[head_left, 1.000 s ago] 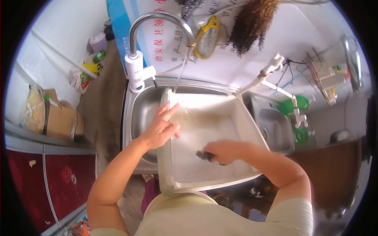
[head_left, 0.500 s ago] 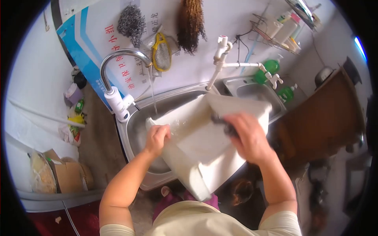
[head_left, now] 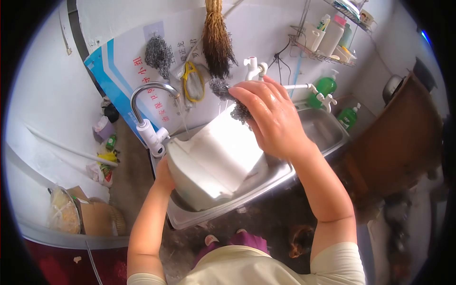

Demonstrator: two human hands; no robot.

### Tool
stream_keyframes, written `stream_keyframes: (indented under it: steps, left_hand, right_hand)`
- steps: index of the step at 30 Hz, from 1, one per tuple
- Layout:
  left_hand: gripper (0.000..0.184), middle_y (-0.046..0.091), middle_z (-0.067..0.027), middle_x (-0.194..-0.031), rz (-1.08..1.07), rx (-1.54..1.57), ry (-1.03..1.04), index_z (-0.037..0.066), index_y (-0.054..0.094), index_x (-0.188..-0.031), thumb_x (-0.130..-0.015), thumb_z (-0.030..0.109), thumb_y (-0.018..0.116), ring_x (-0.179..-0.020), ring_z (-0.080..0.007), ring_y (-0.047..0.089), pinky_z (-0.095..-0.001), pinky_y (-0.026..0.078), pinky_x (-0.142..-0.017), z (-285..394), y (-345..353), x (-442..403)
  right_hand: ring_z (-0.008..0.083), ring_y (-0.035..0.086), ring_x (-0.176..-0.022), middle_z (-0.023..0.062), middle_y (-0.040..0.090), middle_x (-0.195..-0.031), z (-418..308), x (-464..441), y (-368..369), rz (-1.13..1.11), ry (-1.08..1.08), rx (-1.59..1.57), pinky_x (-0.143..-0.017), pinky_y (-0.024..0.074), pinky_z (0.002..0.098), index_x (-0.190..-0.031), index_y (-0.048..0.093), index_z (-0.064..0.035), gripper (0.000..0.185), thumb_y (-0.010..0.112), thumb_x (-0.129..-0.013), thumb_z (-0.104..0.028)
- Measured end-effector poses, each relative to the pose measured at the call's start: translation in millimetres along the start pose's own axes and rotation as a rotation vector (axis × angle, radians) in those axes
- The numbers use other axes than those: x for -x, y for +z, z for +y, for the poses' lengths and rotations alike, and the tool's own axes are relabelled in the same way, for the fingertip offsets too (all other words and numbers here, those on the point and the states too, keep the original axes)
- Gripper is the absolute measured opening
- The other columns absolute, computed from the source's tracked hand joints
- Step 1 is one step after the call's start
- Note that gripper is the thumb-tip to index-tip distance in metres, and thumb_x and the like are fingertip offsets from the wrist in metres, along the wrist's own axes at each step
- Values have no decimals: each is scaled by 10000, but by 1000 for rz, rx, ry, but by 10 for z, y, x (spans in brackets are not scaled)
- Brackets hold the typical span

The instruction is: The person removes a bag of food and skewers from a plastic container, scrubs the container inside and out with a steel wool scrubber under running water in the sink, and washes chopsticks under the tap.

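A white plastic bin (head_left: 213,152) is tilted in the steel sink (head_left: 190,219), its smooth outer side towards me. My left hand (head_left: 165,174) grips it at the left end, with most of the fingers hidden behind the wall. Above the bin's right part, my right hand (head_left: 273,116) is wet and closed around a dark steel wool scrubber (head_left: 241,113); a clump of it sticks out past the fingertips. Whether the scrubber touches the bin I cannot tell. Water runs from the curved faucet (head_left: 154,86) behind the bin's left end.
A second basin (head_left: 323,130) adjoins on the right, with green pump bottles (head_left: 348,117) behind it. On the wall hang more steel wool (head_left: 158,54), a yellow-rimmed item (head_left: 194,81) and a straw brush (head_left: 217,45). A brown board (head_left: 394,137) stands at the right.
The bin has turned from showing its inside to showing its outside, and sits lower in the sink. My right hand with the steel wool has risen up and left; my left hand has shifted left.
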State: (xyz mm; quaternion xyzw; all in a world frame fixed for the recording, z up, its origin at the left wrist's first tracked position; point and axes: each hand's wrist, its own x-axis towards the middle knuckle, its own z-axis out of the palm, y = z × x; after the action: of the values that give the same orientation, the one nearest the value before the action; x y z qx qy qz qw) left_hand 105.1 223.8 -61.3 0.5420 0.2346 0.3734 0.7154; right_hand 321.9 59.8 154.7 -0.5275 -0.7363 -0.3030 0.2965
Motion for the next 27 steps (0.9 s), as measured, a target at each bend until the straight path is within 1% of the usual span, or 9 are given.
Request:
stream_keyframes:
  steps: [6, 9, 11, 13, 16, 19, 22, 26, 27]
  left_hand:
    - [277, 588, -77, -1020, -21, 7, 56, 3, 541, -1104, -916, 178, 436, -897, -146, 568, -277, 467, -787, 246, 49, -110]
    - [274, 590, -74, -1012, 19, -1, 41, 7, 545, -1095, -917, 184, 437, -891, -144, 568, -275, 466, -785, 211, 61, -206]
    - [272, 592, -73, -1006, 53, -7, 18, 9, 547, -1088, -917, 188, 437, -887, -143, 568, -273, 465, -784, 137, 86, -246]
    - [270, 593, -71, -1001, 81, -10, -6, 11, 550, -1082, -917, 192, 437, -883, -142, 568, -271, 464, -783, 34, 116, -265]
    - [268, 595, -69, -992, 102, -16, -46, 14, 554, -1073, -918, 199, 438, -878, -140, 568, -268, 462, -781, -62, 117, -276]
    - [266, 597, -67, -984, 119, -33, -82, 17, 558, -1063, -918, 205, 439, -872, -137, 568, -266, 460, -779, -57, 80, -285]
    - [264, 599, -64, -976, 139, -47, -105, 21, 562, -1054, -919, 211, 439, -866, -135, 568, -263, 459, -778, -34, 35, -301]
    - [263, 602, -61, -965, 168, -79, -149, 25, 568, -1042, -919, 219, 440, -859, -133, 568, -260, 457, -776, -97, -57, -387]
    - [263, 602, -61, -962, 179, -93, -167, 26, 569, -1038, -919, 221, 440, -857, -132, 568, -259, 456, -775, -110, -107, -396]
  right_hand:
    - [302, 514, -973, 104, 538, -1046, 273, 163, 67, 20, 53, -108, -886, 393, 401, -1121, 488, -51, 468, 639, -678, -29]
    - [326, 519, -967, 133, 543, -1058, 294, 335, 207, -31, 272, -375, -851, 423, 390, -1152, 479, -26, 501, 649, -681, -47]
    - [337, 520, -1007, 163, 536, -1110, 111, 424, 469, -103, 286, -508, -846, 440, 381, -1189, 464, -3, 551, 660, -676, -53]
    - [315, 495, -1084, 162, 515, -1174, -256, 544, 710, -124, 86, -642, -920, 405, 375, -1208, 459, 0, 544, 644, -707, -105]
    - [261, 389, -1232, 102, 448, -1293, -438, 629, 870, -309, 103, -566, -1039, 266, 429, -1266, 438, -75, 541, 612, -761, -160]
    - [239, 404, -1225, 74, 470, -1286, 47, 653, 937, -347, 236, -369, -1036, 261, 461, -1245, 468, -96, 526, 603, -751, -215]
    - [255, 425, -1197, 86, 483, -1267, 921, 872, 1104, -244, 517, -130, -1031, 261, 478, -1228, 479, -100, 502, 595, -749, -197]
    - [279, 413, -1203, 116, 474, -1272, 803, 737, 936, -304, 796, -210, -1037, 263, 460, -1218, 483, -81, 488, 591, -753, -181]
    - [289, 399, -1217, 135, 462, -1282, 635, 859, 1117, -167, 534, -165, -1041, 267, 436, -1225, 478, -66, 497, 591, -753, -172]
